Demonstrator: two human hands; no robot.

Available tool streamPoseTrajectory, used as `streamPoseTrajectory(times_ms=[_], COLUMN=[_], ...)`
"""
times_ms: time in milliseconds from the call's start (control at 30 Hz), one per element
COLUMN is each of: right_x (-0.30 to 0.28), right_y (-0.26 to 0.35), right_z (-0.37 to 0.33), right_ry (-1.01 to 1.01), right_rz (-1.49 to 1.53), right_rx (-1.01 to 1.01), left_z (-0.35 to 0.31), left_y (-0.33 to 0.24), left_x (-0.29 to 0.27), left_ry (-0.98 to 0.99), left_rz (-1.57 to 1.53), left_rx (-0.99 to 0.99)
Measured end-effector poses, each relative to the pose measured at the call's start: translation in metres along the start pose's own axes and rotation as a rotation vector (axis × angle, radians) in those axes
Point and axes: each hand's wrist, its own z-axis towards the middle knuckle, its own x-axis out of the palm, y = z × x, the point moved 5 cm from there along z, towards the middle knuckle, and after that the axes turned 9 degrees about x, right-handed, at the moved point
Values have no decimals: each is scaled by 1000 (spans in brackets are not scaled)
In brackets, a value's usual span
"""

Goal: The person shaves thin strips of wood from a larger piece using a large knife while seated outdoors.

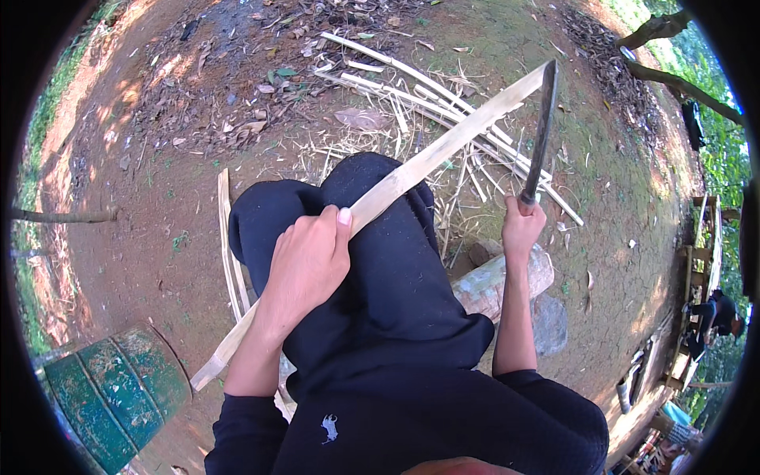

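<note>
A long pale bamboo strip (443,158) slants across my lap, from the lower left up to the far right. My left hand (310,255) is closed around it below its middle, thumb on top. In my right hand (523,228) is a machete (543,119) with a dark blade, its handle mostly covered by my fingers. The blade points away from me, and its tip meets the strip's far end in this view; whether they touch I cannot tell.
Split strips (419,99) and shavings litter the ground ahead. A short log (507,283) and a stone (549,323) lie by my right leg. A green metal drum (111,392) is at lower left, with more strips (229,245) nearby. Another person (719,314) is far right.
</note>
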Motion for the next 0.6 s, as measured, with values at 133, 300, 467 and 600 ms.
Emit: streamPoseTrajectory(times_ms=[133, 300, 467, 600], right_x=[13, 31, 50, 53], right_y=[49, 83, 92, 88], right_z=[-48, -78, -84, -75], right_ry=[69, 152, 160, 201], right_rz=[-49, -193, -450, -518], right_rx=[-250, -641, -745, -811], left_z=[5, 7, 6, 5], left_y=[0, 0, -2, -3], left_x=[-2, 7, 6, 5], left_ry=[25, 0, 7, -61], left_rz=[-145, -46, -35, 26], left_rx=[-45, 11, -19, 49])
